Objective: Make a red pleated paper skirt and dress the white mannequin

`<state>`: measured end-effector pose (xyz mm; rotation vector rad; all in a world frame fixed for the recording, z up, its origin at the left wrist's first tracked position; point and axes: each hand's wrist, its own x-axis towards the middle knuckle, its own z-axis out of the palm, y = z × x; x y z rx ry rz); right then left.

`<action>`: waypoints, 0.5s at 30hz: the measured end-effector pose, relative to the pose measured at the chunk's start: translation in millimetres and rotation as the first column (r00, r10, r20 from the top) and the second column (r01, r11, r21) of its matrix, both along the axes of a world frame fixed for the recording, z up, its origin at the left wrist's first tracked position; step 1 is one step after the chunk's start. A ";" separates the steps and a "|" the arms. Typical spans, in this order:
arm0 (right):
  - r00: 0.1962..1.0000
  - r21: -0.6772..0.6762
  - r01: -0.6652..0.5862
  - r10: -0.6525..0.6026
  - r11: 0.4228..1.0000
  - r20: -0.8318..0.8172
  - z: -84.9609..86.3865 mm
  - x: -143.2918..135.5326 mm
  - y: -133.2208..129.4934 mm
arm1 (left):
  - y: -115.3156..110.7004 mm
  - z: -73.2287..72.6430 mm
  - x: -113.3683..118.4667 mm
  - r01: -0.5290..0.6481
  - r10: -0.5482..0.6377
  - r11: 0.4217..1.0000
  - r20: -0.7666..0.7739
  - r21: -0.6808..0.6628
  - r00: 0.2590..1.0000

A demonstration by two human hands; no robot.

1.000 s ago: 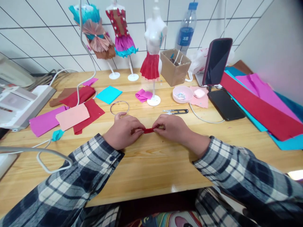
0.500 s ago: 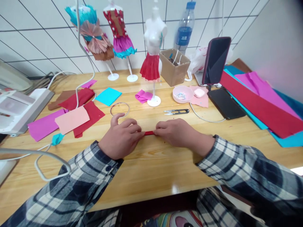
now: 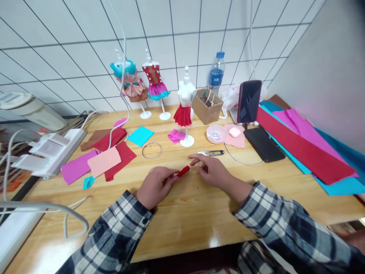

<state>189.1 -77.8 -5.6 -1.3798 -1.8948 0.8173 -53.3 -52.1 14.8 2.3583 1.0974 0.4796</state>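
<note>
Pinched between the thumb and fingers of my left hand (image 3: 158, 185) is a small folded strip of red paper (image 3: 183, 171), tilted up to the right. My right hand (image 3: 212, 170) is just right of the strip, not touching it, fingers apart and holding nothing. Behind it lie black-handled thread snips (image 3: 211, 153), their blades partly hidden by my fingers. A white mannequin (image 3: 186, 93) in a red pleated skirt (image 3: 183, 115) stands beyond my hands, with a folded magenta piece (image 3: 176, 136) beside its base. A thin ring (image 3: 151, 150) lies behind my left hand.
Coloured paper pieces (image 3: 104, 161) and a white power strip (image 3: 61, 152) are at the left. Two dressed mannequins (image 3: 155, 80), a cardboard box (image 3: 207, 110) and a bottle (image 3: 216, 74) stand at the back. A bead bowl (image 3: 216, 134), phone (image 3: 249, 102), black tablet (image 3: 264, 144) and long paper sheets (image 3: 308, 146) are rightward.
My right hand has let go of the red strip and opened. The strip is now tilted in my left hand alone. The camera view has shifted, showing more wall.
</note>
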 end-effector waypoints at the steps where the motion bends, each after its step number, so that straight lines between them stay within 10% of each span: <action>1: 0.997 -0.025 0.017 -0.019 1.000 -0.069 -0.6 -0.9 1.8 | -2.6 0.4 0.6 -0.082 0.095 0.990 0.111 -0.119 0.989; 5: 0.950 -0.171 -0.087 0.030 0.982 -0.310 4.5 -11.6 5.3 | -10.3 3.1 8.7 0.002 0.382 0.776 0.472 -0.631 0.794; 9: 0.871 -0.288 -0.163 0.001 0.944 -0.492 18.5 -25.6 7.9 | -7.2 3.3 17.8 0.157 0.455 0.661 0.559 -0.733 0.693; 15: 0.924 -0.196 -0.052 -0.028 0.979 -0.381 53.0 -35.5 16.1 | 1.5 31.1 18.3 -0.205 0.360 0.911 0.450 -0.357 0.817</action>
